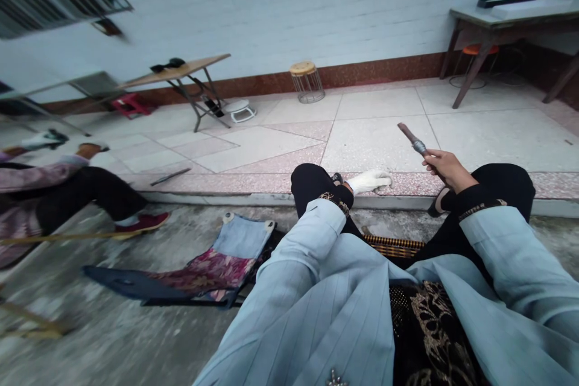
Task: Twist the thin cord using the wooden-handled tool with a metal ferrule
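Observation:
My right hand (446, 167), bare, is closed around one end of a short brown stick-like tool (409, 132) with a grey band wound about its middle. The stick points up and to the left, above the tiled floor; its lower end is hidden in my grip. My left hand (370, 181) wears a white glove and lies low at the edge of the tiled step (316, 186), between my knees. Its fingers stretch to the right, and I see nothing held in them.
A co-worker (58, 193) sits at the left, near a dark rod (170, 177) on the step. A folding cloth chair (217, 265) stands on the concrete beside me. Along the wall are a round stool (304, 69), a folding table (199, 64) and a desk (479, 17).

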{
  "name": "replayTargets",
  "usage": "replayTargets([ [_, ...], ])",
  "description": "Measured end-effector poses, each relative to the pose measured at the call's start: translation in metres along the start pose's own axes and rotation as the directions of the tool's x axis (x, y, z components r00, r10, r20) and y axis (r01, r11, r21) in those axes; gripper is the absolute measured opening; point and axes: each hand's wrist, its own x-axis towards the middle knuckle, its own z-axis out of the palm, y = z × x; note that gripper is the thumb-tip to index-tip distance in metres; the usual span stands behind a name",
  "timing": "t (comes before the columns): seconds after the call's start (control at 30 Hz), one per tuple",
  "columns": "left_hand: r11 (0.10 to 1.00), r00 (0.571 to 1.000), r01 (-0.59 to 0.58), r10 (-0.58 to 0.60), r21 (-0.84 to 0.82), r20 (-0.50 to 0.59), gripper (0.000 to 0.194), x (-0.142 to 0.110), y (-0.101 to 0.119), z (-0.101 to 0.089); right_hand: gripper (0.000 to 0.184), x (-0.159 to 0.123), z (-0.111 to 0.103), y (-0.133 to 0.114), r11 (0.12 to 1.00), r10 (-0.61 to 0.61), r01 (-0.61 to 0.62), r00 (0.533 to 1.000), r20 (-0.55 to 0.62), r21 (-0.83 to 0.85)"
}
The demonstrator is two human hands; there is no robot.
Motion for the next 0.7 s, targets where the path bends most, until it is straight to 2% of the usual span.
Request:
replayTargets([
  [0.07,1.0,0.999,-0.025,0.025,0.017,0.026,0.026,0.003,-0.008,-0.002,0.047,0.004,0.0,0.006,0.948,-0.013,0.003,1.0,-0.028,-0.317],
  [0.1,0.998,0.998,-0.042,0.04,0.038,0.04,0.028,0.005,-0.012,-0.003,0.044,0.005,0.0,0.009,0.874,-0.044,0.034,0.999,-0.009,-0.484],
  [0.17,0.991,0.995,-0.087,0.081,0.103,0.062,0.032,0.008,-0.02,-0.004,0.037,0.006,0.002,0.013,0.668,-0.092,0.135,0.991,0.099,-0.732],
  [0.23,0.98,0.991,-0.128,0.119,0.152,0.065,0.034,0.01,-0.024,-0.004,0.031,0.004,0.004,0.016,0.501,-0.059,0.252,0.965,0.257,-0.828],
  [0.27,0.979,0.99,-0.133,0.126,0.154,0.059,0.033,0.01,-0.025,-0.004,0.029,0.002,0.005,0.018,0.471,-0.01,0.309,0.939,0.345,-0.826],
  [0.33,0.983,0.993,-0.12,0.116,0.142,0.032,0.028,0.01,-0.024,-0.005,0.025,-0.002,0.008,0.019,0.495,0.101,0.395,0.858,0.503,-0.774],
  [0.43,0.986,0.995,-0.083,0.091,0.146,-0.05,0.023,0.009,-0.017,-0.006,0.025,-0.01,0.009,0.016,0.659,0.237,0.407,0.686,0.688,-0.632],
  [0.53,0.991,0.988,-0.035,0.053,0.126,-0.145,0.024,0.007,-0.009,-0.007,0.041,-0.02,0.007,0.005,0.862,0.229,0.303,0.481,0.846,-0.406],
  [0.57,0.993,0.986,-0.02,0.038,0.112,-0.162,0.024,0.007,-0.008,-0.007,0.048,-0.022,0.006,0.0,0.911,0.185,0.256,0.447,0.875,-0.323],
  [0.6,0.995,0.985,-0.007,0.025,0.1,-0.171,0.024,0.007,-0.007,-0.007,0.052,-0.024,0.005,-0.004,0.944,0.128,0.217,0.456,0.881,-0.25],
  [0.63,0.996,0.985,0.001,0.014,0.091,-0.169,0.025,0.007,-0.007,-0.007,0.053,-0.025,0.005,-0.008,0.967,0.062,0.181,0.509,0.859,-0.177],
  [0.7,0.997,0.988,0.014,-0.003,0.072,-0.155,0.027,0.006,-0.007,-0.005,0.051,-0.024,0.004,-0.013,0.993,-0.065,0.117,0.694,0.717,-0.024],
])
